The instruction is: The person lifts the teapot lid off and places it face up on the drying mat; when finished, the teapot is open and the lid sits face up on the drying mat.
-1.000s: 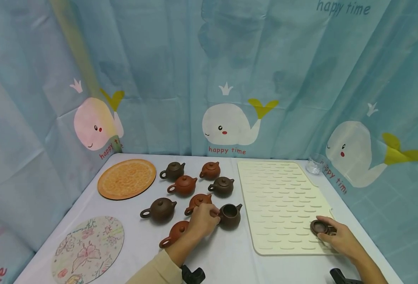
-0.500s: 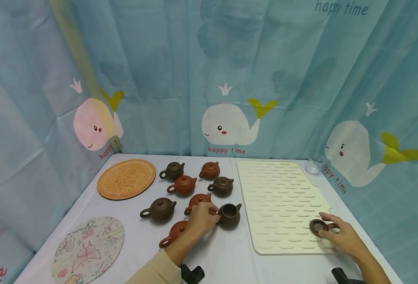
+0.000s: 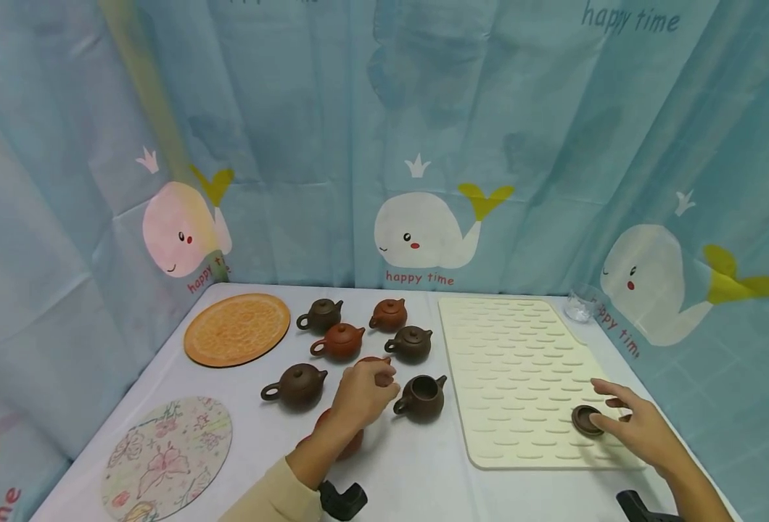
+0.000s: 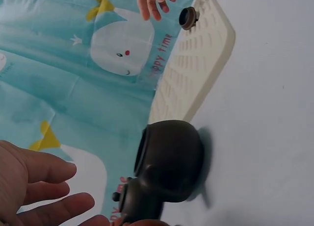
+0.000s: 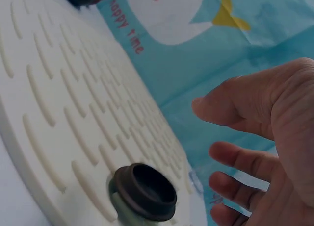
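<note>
Lying hollow side up on the near right part of the cream-coloured, ridged rectangular mat (image 3: pixel 502 391), the small round dark-brown clay lid (image 3: pixel 580 417) is free of the right hand (image 3: pixel 642 431), which pinched it half a second ago; the right wrist view shows thumb and fingers spread loosely just beside it, holding nothing. The left hand (image 3: pixel 361 397) has likewise come off the handle of the round dark-brown clay teapot (image 3: pixel 421 407), its fingers loose and without a grip, in front of a reddish-brown clay teapot (image 3: pixel 370 359); whether it touches that one I cannot tell. The dark teapot stands upright and uncovered on the white-covered table (image 3: pixel 437 493), just left of the mat. With pot and lid well apart and both released, the lid's removal and setting-down look finished, in my judgement.
</note>
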### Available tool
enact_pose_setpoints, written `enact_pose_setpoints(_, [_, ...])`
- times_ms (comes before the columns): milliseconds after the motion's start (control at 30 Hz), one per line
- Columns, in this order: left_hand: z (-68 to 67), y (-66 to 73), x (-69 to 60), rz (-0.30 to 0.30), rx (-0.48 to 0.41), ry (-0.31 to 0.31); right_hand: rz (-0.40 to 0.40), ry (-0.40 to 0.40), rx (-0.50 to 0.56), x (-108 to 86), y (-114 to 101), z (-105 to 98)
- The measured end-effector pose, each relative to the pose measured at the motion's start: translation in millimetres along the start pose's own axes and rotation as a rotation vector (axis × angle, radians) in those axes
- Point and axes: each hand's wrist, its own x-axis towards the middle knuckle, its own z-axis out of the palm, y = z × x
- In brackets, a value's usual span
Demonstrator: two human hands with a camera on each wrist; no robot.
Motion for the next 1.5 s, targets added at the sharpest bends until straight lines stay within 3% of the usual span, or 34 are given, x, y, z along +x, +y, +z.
enact_pose_setpoints(100, [-8.7,0.3,-3.6,0.029,-0.009,0.011,-0.038,0.026,0.004,0.8,-5.9,-0.9])
enact_pose_setpoints(300, [-27.3,2.3,-13.5,-0.005,-0.058,0.024,-0.119,0.065,-0.015,2.2,-23.7,-5.4])
enact_pose_setpoints(733, [-57.2,-4.9,-33.5,-0.011,-0.142,0.152,-0.228,0.064,-0.049,7.2,-71.7,-11.4])
enact_pose_setpoints(967, [-69.5,-20.8,-47.9,0.010,-0.210,0.195,-0.284,0.027,-0.030,8.0,-99.1,-10.6])
enact_pose_setpoints(1200, [-75.2,-38.8,-58.7,0.046,-0.253,0.239,-0.335,0.041,-0.019,9.1,-116.7,-8.0])
enact_pose_setpoints(1500, [-73.0,-67.4,-74.9,-0.069,-0.230,0.236,-0.391,0.038,0.017,8.7,-126.8,-3.6])
